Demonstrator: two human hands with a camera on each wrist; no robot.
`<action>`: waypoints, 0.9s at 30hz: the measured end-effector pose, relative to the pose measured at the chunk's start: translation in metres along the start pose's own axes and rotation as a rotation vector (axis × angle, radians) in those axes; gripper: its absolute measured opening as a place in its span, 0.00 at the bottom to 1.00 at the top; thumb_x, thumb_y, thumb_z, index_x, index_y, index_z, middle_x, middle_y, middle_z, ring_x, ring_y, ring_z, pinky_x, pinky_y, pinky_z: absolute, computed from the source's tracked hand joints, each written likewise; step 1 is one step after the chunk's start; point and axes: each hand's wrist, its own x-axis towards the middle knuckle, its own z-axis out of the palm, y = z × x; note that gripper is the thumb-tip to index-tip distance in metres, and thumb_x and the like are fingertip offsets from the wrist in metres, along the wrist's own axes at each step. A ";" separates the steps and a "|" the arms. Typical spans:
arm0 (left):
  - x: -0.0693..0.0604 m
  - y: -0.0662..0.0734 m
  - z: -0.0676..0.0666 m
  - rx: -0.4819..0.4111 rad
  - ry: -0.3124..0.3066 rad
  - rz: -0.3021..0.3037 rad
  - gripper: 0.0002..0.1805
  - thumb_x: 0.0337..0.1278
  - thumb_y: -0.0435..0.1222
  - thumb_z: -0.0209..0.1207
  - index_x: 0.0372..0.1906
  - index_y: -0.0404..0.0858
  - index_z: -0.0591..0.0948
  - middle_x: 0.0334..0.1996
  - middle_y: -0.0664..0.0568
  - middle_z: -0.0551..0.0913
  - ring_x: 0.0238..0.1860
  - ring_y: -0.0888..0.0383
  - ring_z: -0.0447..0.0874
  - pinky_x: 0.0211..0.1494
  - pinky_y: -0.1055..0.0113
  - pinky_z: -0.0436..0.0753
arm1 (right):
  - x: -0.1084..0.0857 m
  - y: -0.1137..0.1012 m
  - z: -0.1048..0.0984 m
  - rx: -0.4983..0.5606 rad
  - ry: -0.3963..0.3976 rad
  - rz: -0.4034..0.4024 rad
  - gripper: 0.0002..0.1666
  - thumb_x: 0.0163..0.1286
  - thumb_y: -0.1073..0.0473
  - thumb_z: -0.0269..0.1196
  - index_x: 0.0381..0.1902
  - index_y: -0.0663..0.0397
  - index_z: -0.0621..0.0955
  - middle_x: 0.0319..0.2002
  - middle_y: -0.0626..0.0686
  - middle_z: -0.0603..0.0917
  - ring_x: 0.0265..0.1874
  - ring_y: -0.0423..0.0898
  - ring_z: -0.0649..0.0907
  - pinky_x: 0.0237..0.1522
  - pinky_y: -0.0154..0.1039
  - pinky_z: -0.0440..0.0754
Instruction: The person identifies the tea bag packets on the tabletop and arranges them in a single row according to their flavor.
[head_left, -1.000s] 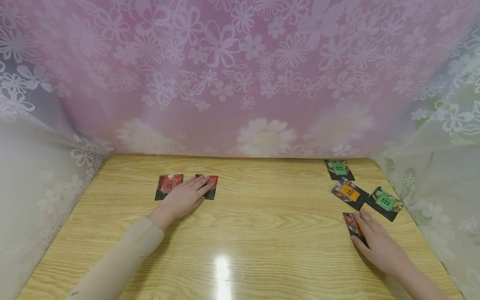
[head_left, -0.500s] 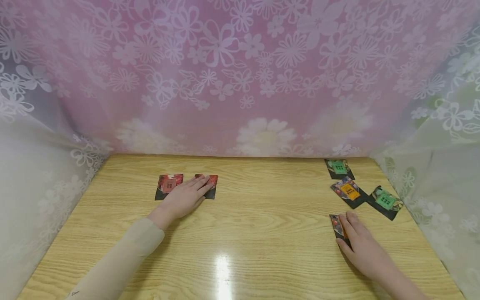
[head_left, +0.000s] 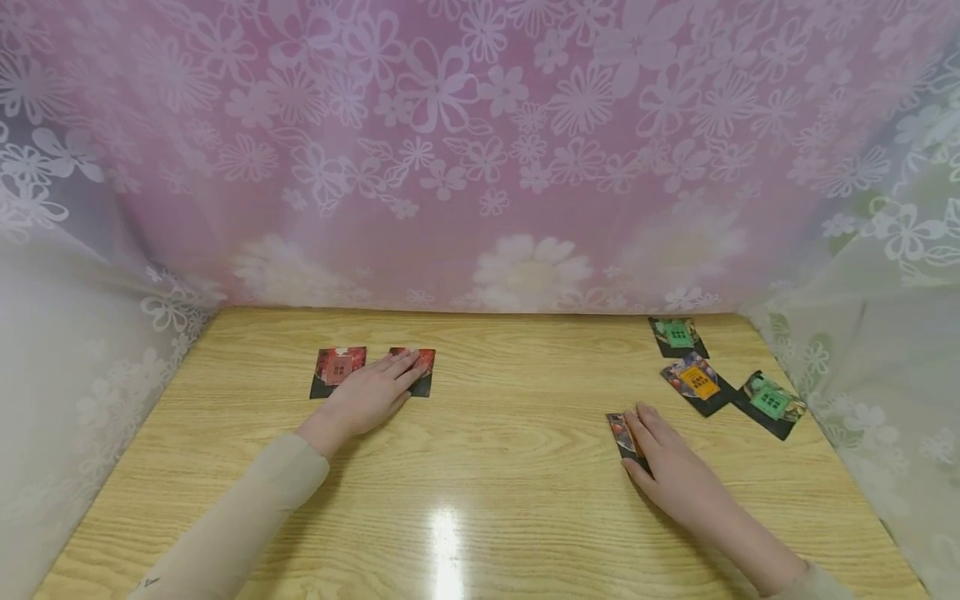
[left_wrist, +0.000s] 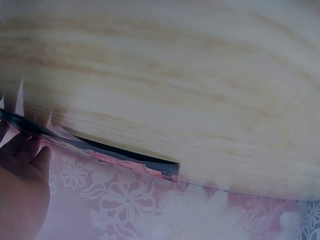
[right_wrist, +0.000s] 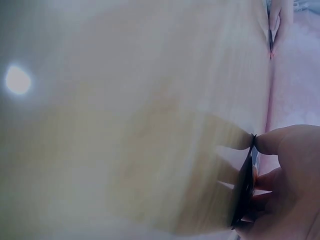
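On the left of the table, my left hand (head_left: 365,398) rests with extended fingers on a flat red-and-black packet (head_left: 426,380); the hand covers much of it. Another red-and-black packet (head_left: 337,368) lies just left of it, partly behind the hand. Right of the middle, my right hand (head_left: 681,477) presses fingertips and thumb on a packet with fruit pictures and an orange label (head_left: 622,435), its right part hidden. In the right wrist view, that packet (right_wrist: 243,192) appears edge-on beneath the fingers. The left wrist view shows a packet (left_wrist: 135,161) edge-on beside the left hand.
At the table's right lie an orange-labelled packet (head_left: 699,383) and two green-labelled packets, one at the back (head_left: 678,335) and one nearer the right edge (head_left: 771,405). A pink flowered curtain (head_left: 450,167) hangs along the back, with pale sheer cloth at both sides.
My right hand has slid leftward across the table with the orange-labelled packet under its fingers, away from the other packets on the right. The left hand has stayed in place.
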 end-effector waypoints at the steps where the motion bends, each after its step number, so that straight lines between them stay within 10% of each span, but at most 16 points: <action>1: 0.000 0.000 0.000 -0.005 0.000 -0.003 0.31 0.81 0.43 0.57 0.82 0.43 0.69 0.81 0.42 0.69 0.78 0.41 0.73 0.78 0.46 0.77 | 0.005 -0.002 0.000 0.003 -0.002 -0.007 0.44 0.79 0.50 0.65 0.81 0.66 0.64 0.81 0.73 0.60 0.80 0.73 0.61 0.76 0.72 0.67; 27: 0.000 0.003 0.001 -0.044 -0.001 -0.028 0.31 0.81 0.42 0.57 0.82 0.44 0.68 0.82 0.43 0.66 0.77 0.42 0.73 0.74 0.45 0.81 | 0.094 -0.051 0.014 0.092 0.016 -0.057 0.42 0.77 0.53 0.68 0.80 0.66 0.67 0.81 0.70 0.62 0.81 0.68 0.63 0.79 0.67 0.67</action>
